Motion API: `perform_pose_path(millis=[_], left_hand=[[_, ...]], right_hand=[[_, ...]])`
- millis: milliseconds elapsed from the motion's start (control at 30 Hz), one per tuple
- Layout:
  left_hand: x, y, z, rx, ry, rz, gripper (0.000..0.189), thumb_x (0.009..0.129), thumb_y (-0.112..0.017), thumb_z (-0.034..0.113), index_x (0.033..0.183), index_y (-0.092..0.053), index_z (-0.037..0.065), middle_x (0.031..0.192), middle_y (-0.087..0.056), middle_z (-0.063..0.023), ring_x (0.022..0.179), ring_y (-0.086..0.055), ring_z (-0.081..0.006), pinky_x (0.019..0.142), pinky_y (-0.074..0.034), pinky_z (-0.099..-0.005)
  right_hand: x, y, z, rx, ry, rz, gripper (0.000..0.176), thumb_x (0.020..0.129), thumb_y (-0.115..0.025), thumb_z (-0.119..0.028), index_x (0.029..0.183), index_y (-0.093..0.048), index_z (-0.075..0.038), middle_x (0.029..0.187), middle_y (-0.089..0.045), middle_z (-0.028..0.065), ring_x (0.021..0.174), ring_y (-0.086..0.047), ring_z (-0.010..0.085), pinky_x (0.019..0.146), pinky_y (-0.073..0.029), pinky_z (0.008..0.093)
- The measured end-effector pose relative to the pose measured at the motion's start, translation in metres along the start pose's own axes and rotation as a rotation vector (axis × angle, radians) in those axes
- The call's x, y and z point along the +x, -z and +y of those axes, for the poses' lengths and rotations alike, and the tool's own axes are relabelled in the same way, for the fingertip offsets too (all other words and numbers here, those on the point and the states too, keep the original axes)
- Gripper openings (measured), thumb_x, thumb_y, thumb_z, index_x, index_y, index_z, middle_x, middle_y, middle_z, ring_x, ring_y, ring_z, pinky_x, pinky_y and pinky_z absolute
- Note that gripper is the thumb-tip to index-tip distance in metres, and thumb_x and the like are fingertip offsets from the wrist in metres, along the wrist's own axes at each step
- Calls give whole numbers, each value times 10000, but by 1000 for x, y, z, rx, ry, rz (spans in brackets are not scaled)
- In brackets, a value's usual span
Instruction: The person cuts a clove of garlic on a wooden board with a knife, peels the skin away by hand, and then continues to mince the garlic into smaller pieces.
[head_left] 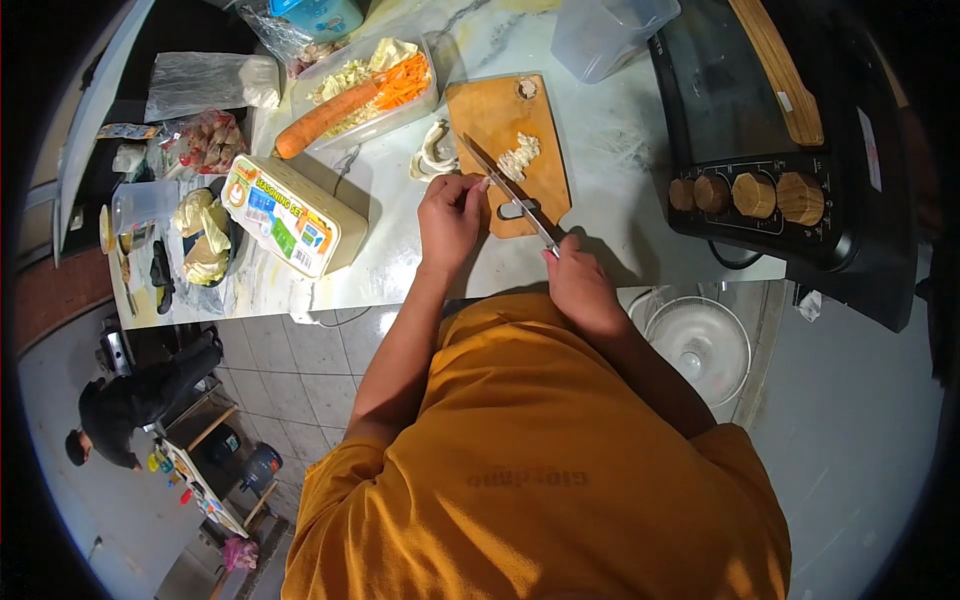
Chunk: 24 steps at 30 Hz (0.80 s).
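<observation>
My right hand [578, 282] grips the handle of a long kitchen knife [505, 185], whose blade slants across the wooden cutting board [548, 185]. My left hand [450, 215] rests at the board's near left edge, its fingertips pinching or touching the blade's side. A small heap of chopped pale pieces [520, 155] lies on the board beyond the blade. Pale peels or slices [435, 155] sit on the marble counter [620, 150] just left of the board.
A clear tray [425, 100] with a whole carrot [325, 120], carrot shreds and cabbage stands at the back left. A seasoning set box [290, 215] is nearer left. An empty clear tub [610, 35] and a black oven [790, 150] are at right. A floor fan [700, 345] stands below; another person [130, 410] crouches far left.
</observation>
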<state>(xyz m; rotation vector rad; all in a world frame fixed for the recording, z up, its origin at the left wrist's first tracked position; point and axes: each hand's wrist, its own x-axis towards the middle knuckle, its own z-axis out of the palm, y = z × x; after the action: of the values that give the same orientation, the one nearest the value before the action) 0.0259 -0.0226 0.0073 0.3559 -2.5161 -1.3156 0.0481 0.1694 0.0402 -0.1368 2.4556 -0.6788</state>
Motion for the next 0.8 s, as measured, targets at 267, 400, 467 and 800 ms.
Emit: perform_pose_path(millis=[267, 400, 467, 800], left_hand=[[-4, -5, -4, -65, -29, 31, 95, 846, -681, 78, 886, -697, -6, 802, -618, -118, 665, -594, -237, 624, -481, -313], [-6, -4, -3, -28, -38, 12, 97, 845, -679, 73, 894, -695, -9, 802, -611, -120, 680, -598, -249, 631, -484, -320], [-6, -6, -5, 14, -58, 11, 95, 845, -677, 69, 904, -693, -5, 804, -602, -125, 691, -598, -263, 641, -489, -331], [-8, -6, -1, 37, -85, 33, 58, 841, -672, 37, 878, -688, -5, 817, -600, -120, 691, -596, -266, 632, -493, -345]], right_hand=[[-2, 4, -3, 4, 27, 47, 334, 986, -440, -295, 948, -443, 37, 763, -609, 302, 767, -594, 496, 706, -467, 557], [-4, 3, -5, 30, 53, 45, 333, 988, -435, -296, 939, -446, 34, 763, -611, 294, 769, -591, 493, 708, -460, 553], [-4, 2, -3, 42, 62, 44, 332, 988, -435, -295, 938, -446, 33, 763, -611, 292, 771, -590, 494, 707, -458, 552], [-5, -2, -4, 37, 46, 24, 330, 980, -448, -298, 950, -450, 31, 764, -611, 292, 772, -594, 490, 697, -462, 554]])
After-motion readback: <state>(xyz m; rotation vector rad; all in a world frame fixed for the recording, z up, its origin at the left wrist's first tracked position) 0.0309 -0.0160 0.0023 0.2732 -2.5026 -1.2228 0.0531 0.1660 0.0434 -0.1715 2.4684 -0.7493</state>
